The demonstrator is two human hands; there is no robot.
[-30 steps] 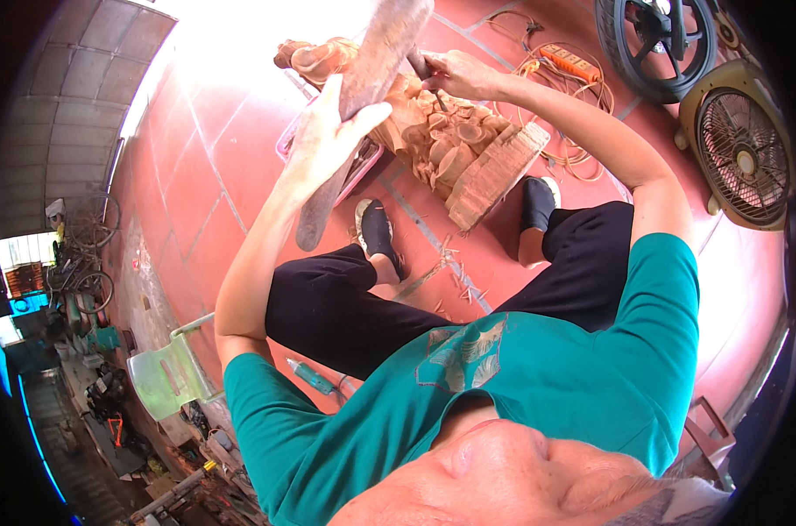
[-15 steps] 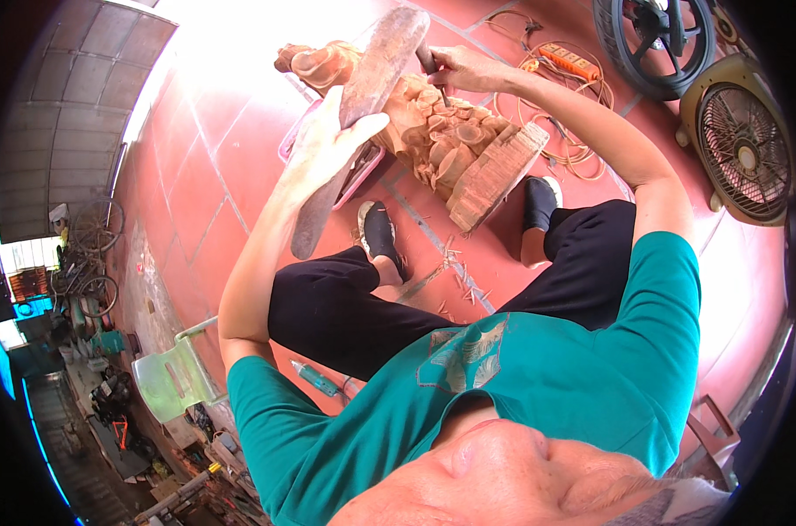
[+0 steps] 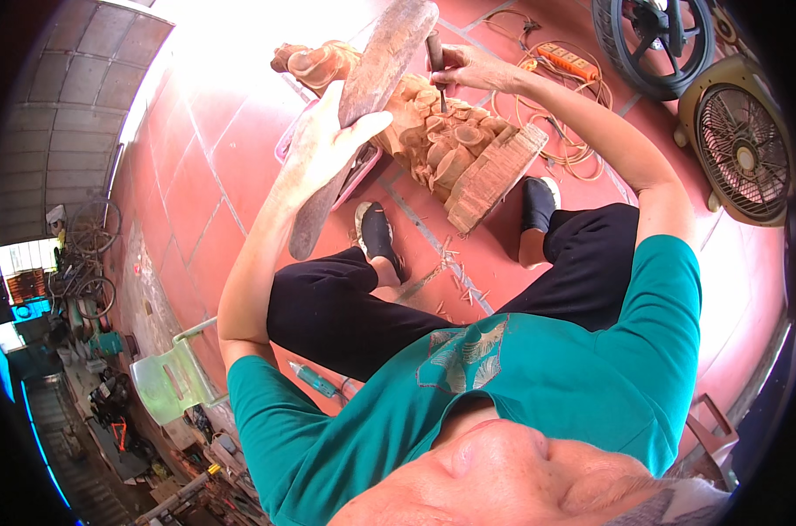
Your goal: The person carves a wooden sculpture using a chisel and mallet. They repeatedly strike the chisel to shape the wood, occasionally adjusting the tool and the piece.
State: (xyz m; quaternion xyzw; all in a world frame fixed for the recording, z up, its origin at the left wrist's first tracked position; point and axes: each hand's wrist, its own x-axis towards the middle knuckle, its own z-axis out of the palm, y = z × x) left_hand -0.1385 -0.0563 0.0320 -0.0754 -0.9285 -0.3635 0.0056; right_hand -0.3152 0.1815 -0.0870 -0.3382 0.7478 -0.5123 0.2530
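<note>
My left hand (image 3: 328, 145) is wrapped round the middle of a long, flat wooden bat (image 3: 389, 61), which slants from near my left knee up toward the far side. My right hand (image 3: 470, 68) pinches a wood chisel (image 3: 435, 54) by its shaft, its tip down on a carved wooden sculpture (image 3: 450, 145). The bat's far end is close to the top of the chisel handle, with a narrow gap between them. The sculpture lies on its side on the floor beyond my feet, its flat base toward the right. The bat and my left hand cover part of it.
Behind my left wrist is a pink plastic tray (image 3: 360, 180). At the right are an orange power strip (image 3: 569, 61) with coiled cord, a wheel (image 3: 656, 39) and a fan (image 3: 744, 145). A green power tool (image 3: 314, 379) and a pale green chair (image 3: 172, 381) are on the left.
The bat's far end has shifted up and right, slightly away from the chisel. The chisel handle now stands more upright and shows more fully.
</note>
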